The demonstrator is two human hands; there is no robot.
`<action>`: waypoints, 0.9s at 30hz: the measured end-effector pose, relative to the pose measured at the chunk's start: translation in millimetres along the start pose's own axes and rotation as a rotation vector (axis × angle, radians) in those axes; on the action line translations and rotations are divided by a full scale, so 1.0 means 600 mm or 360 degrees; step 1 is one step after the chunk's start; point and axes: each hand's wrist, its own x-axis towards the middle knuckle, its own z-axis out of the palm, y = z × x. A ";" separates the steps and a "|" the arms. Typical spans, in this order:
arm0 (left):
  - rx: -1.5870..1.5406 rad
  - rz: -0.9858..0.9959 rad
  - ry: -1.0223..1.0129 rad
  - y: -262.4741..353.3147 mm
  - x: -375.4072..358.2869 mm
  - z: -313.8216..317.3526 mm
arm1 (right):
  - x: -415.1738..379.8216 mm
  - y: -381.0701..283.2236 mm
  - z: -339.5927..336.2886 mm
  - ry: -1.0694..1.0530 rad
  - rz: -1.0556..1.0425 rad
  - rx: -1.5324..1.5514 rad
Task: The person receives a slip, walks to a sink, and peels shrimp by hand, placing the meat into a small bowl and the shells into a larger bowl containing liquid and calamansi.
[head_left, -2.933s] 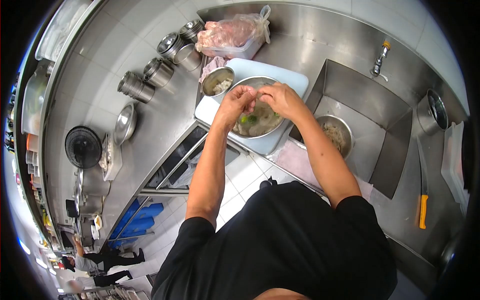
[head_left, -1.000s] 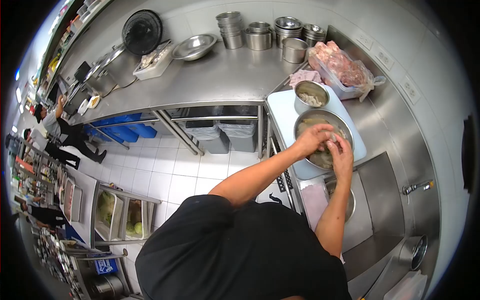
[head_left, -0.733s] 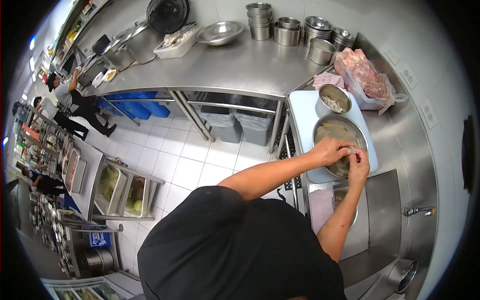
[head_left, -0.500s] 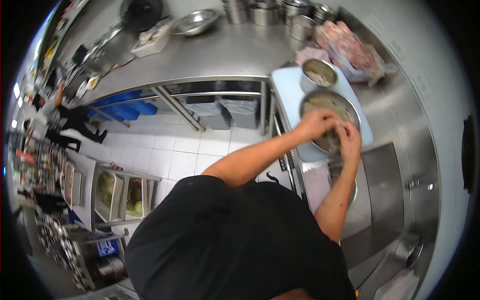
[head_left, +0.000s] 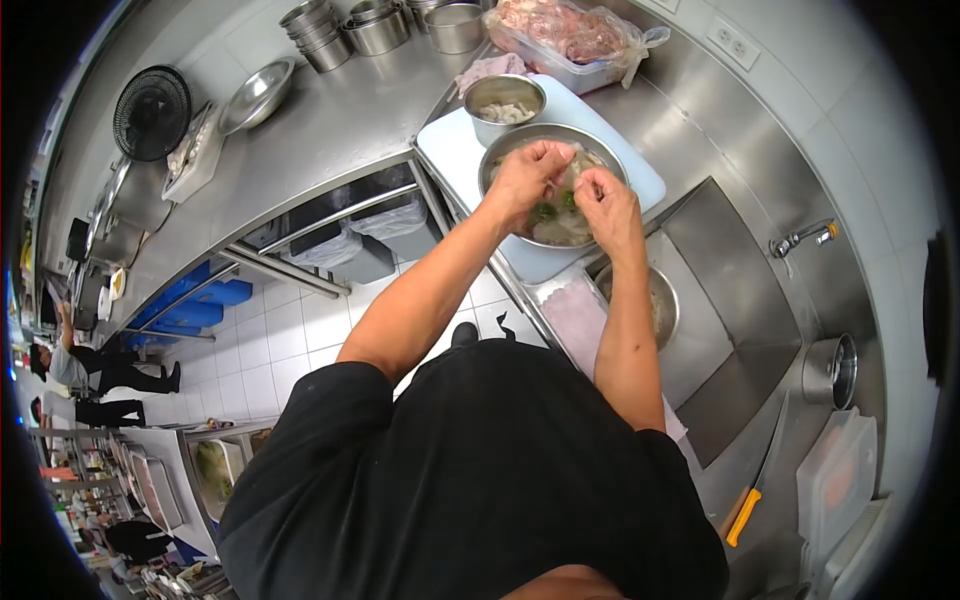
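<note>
Both of my hands are over a large steel bowl (head_left: 490,165) with liquid, pale pieces and some green bits inside. My left hand (head_left: 532,177) has its thumb and fingers pinched together near the bowl's middle. Close beside it, my right hand (head_left: 608,205) is also pinched. A small translucent piece (head_left: 576,162) seems to be between the fingertips; its outline is hard to make out. The bowl rests on a light blue cutting board (head_left: 645,185). Behind it, a smaller steel pot (head_left: 503,104) contains pale pieces.
A bin of raw meat (head_left: 570,40) in plastic stands at the back. To the right are a sink (head_left: 730,260), a faucet (head_left: 800,238) and a knife with a yellow handle (head_left: 744,518). Another bowl (head_left: 662,305) sits below my right forearm. Two people are at far left.
The camera view has turned and shifted, so the bowl and board appear further left and higher. My hands remain pinched over the bowl, and the knife has come into view.
</note>
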 end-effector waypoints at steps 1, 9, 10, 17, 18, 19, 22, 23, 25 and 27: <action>-0.0013 0.0033 0.0022 0.008 0.003 0.002 | 0.000 -0.002 -0.004 -0.0014 0.0008 -0.0046; 0.1475 0.0586 0.0408 0.073 0.145 -0.115 | -0.052 0.036 -0.095 0.0280 0.0131 0.0067; 0.1845 0.0580 0.0474 0.108 0.111 -0.092 | -0.072 0.049 -0.115 0.0273 0.0237 -0.0069; 0.2899 0.0268 -0.0063 0.025 0.106 -0.042 | -0.150 0.205 -0.163 -0.0169 0.0694 -0.1066; 0.2815 0.0229 -0.0003 0.003 0.114 -0.042 | -0.143 0.199 -0.163 -0.0102 0.0633 -0.1063; 0.2734 0.0192 0.0050 -0.014 0.118 -0.039 | -0.133 0.184 -0.162 -0.0031 0.0576 -0.1058; 0.2773 0.0150 -0.0019 -0.026 0.119 -0.029 | -0.097 0.106 -0.147 0.0270 0.0116 -0.1142; 0.2831 0.0148 -0.0076 -0.019 0.112 -0.027 | -0.085 0.089 -0.135 0.0352 0.0000 -0.1041; 0.2601 0.0009 -0.0193 0.031 0.089 -0.016 | -0.064 0.064 -0.103 0.0413 -0.0203 -0.0831; 0.2223 0.0015 -0.0254 0.071 0.070 -0.013 | -0.041 0.038 -0.067 0.0368 -0.0336 -0.0619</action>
